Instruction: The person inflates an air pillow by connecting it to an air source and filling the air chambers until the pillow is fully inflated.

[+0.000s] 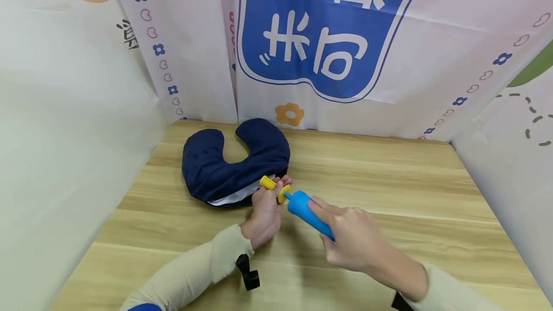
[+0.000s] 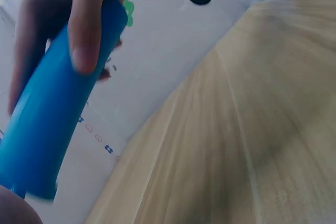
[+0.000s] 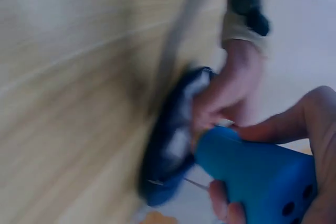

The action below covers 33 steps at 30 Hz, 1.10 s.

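My right hand (image 1: pixel 352 239) grips a blue hand pump (image 1: pixel 308 212), a plain cylinder with small dark holes showing near one end in the right wrist view. A thin blue stem runs from its front to a yellow disc (image 1: pixel 283 194). Beyond the disc, a ribbed yellow end piece (image 1: pixel 268 182) sticks out past my left hand (image 1: pixel 265 212), whose fingers hold the yellow part between them. Close behind that hand lies a navy U-shaped neck pillow (image 1: pixel 233 176), its curve toward me. White lining (image 1: pixel 237 196) shows along a gap in its near edge.
The wood-grain table (image 1: pixel 389 181) is bordered at the back by a printed white cloth (image 1: pixel 432 61) with a blue sign. White sheets (image 1: pixel 73 124) rise at the left and right sides. Black straps (image 1: pixel 248 272) hang at the wrists.
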Motion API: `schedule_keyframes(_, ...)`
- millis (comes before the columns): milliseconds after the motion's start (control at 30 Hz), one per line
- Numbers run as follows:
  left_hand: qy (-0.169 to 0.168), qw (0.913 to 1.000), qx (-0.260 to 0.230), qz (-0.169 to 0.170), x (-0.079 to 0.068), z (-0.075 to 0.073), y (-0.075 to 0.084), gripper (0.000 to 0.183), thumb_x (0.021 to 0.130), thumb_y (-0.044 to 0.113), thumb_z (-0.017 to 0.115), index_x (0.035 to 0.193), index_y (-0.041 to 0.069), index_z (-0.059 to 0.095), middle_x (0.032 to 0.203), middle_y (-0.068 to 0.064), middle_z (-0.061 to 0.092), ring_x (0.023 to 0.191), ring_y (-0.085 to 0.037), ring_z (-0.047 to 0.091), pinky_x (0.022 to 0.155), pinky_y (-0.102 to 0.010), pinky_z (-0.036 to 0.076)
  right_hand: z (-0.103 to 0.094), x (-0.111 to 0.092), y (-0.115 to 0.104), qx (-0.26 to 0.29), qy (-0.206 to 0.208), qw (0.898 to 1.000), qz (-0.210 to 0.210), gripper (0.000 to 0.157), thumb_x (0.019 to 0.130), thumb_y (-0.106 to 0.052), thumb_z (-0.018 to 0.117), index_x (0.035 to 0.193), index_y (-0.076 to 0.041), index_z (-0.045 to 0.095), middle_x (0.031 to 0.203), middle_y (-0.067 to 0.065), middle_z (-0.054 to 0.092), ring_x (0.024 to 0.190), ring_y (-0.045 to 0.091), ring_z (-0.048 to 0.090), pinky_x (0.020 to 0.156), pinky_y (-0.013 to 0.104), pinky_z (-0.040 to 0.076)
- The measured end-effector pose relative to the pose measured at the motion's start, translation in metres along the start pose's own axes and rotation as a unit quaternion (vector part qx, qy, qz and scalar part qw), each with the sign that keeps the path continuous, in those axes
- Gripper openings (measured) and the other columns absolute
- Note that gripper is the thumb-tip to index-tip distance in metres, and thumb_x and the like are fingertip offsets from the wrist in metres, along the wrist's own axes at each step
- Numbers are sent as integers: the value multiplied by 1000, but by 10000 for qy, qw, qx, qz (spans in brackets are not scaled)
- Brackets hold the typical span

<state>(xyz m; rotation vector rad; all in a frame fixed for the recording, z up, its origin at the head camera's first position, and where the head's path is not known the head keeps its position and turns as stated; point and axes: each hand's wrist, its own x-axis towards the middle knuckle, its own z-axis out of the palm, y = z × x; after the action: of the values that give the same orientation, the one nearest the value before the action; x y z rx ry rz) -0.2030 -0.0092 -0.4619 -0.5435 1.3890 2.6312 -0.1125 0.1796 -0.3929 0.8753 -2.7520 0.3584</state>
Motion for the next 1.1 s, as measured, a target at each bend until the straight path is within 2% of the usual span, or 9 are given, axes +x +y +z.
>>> schedule_keyframes(133, -337, 9993, 167, -6, 5, -1, 0, 36, 109, 1, 52, 142, -7, 41, 126, -10, 70, 105, -12, 73, 106, -27, 55, 21, 9, 8, 48, 200, 9996, -182, 66, 81, -16, 82, 145, -10, 65, 143, 9, 69, 84, 16, 78, 70, 36, 64)
schedule_keyframes(233, -634, 9976, 282, 5, 11, -4, 2, 36, 108, -3, 51, 141, -7, 41, 125, -11, 72, 104, -11, 74, 100, -23, 58, 25, 1, 19, 238, 195, 9991, -300, 69, 84, -16, 83, 149, -9, 61, 148, 11, 65, 93, 17, 79, 74, 37, 65)
schedule_keyframes(433, -910, 9958, 27, -119, 17, -10, 10, 28, 107, -6, 49, 134, -1, 44, 133, -15, 70, 110, -14, 75, 99, -23, 58, 1, -35, 40, 604, -166, 9978, -222, 76, 88, -19, 85, 157, -17, 52, 156, 5, 59, 119, 24, 74, 89, 44, 65)
schedule_keyframes(600, -945, 9955, -38, -75, 20, -9, 21, 28, 107, -6, 49, 134, 0, 46, 138, -15, 68, 109, -13, 75, 97, -21, 58, -24, -65, 47, 440, -177, 9989, -26, 87, 83, -18, 90, 159, -27, 48, 153, -4, 61, 119, 21, 74, 85, 40, 65)
schedule_keyframes(733, -842, 9962, -177, 98, 20, -5, 25, 30, 107, -6, 49, 137, -2, 44, 135, -14, 69, 105, -11, 74, 96, -19, 57, -35, -76, 47, 124, 44, 9999, 0, 92, 78, -18, 92, 158, -32, 49, 150, -9, 63, 115, 17, 75, 81, 37, 65)
schedule_keyframes(833, -558, 9981, -210, 129, 15, 0, 22, 24, 108, -4, 50, 131, 0, 46, 129, -11, 70, 104, -9, 73, 97, -19, 57, -33, -70, 40, -53, 422, 9989, -193, 84, 79, -20, 88, 155, -30, 55, 147, -9, 66, 111, 17, 77, 78, 38, 65)
schedule_keyframes(933, -213, 9995, -165, 177, 7, 6, 17, 19, 109, 0, 51, 128, 1, 47, 129, -10, 69, 107, -10, 72, 105, -25, 55, -23, -53, 29, -129, 723, 9966, -376, 75, 78, -18, 85, 149, -23, 62, 143, -4, 69, 103, 18, 79, 72, 37, 65)
schedule_keyframes(1100, 42, 9994, -97, 336, -3, 10, 9, 28, 110, 4, 50, 137, -3, 44, 136, -16, 66, 114, -14, 71, 117, -36, 49, 4, -17, 16, -62, 788, 9959, -433, 71, 75, -12, 85, 144, -14, 67, 141, 4, 71, 89, 17, 80, 66, 33, 64)
